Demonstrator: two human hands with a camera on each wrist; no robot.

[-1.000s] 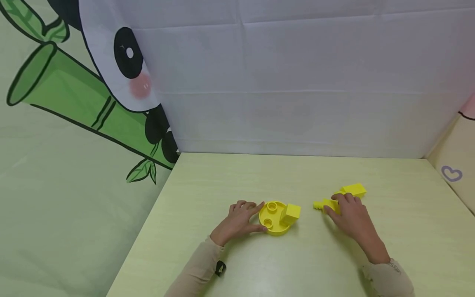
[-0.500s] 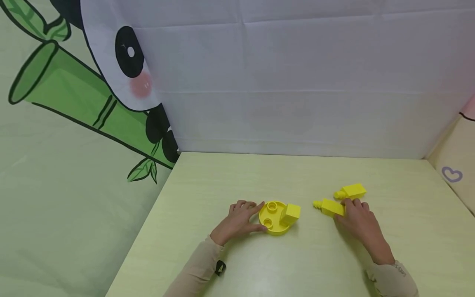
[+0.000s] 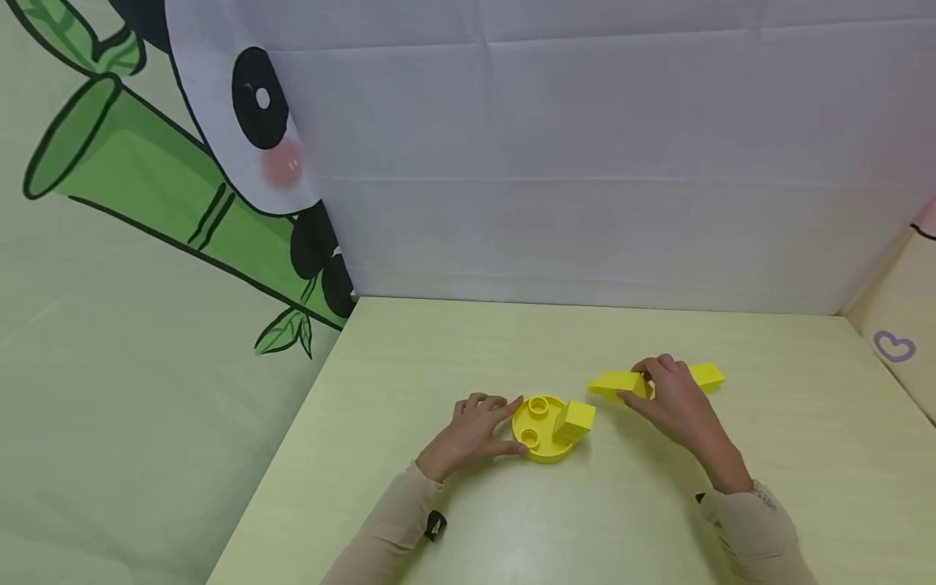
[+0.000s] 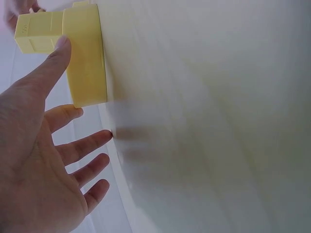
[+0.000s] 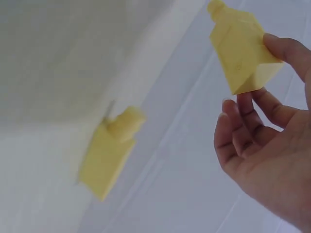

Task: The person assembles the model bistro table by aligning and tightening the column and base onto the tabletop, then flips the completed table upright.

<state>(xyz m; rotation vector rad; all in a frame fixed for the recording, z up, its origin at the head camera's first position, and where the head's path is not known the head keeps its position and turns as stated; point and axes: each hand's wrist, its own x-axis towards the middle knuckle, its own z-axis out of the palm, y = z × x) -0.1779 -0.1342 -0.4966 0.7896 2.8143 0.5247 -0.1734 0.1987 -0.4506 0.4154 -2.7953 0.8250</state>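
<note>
A yellow round base (image 3: 544,424) with raised ring sockets sits on the table. One square yellow block (image 3: 574,421) stands up from its right side. My left hand (image 3: 468,439) holds the base's left edge between thumb and index finger; the other fingers stay spread. To the right, my right hand (image 3: 680,410) pinches another yellow block (image 5: 243,53) by its square end, thumb on one side and fingers on the other. A ridged, screw-like peg sticks out of its far end. A matching yellow block (image 5: 104,162) lies on the table behind that hand, partly hidden in the head view.
The pale wooden table (image 3: 468,341) meets a white cloth backdrop (image 3: 585,179) at its back edge. Green cloth (image 3: 132,422) with a cartoon panda and bamboo hangs at the left, and a beige panel (image 3: 895,301) borders the right side.
My right hand regripped the nearer loose block at its square end, then lifted it and moved it left and away from me. My left hand and the base stay in place.
</note>
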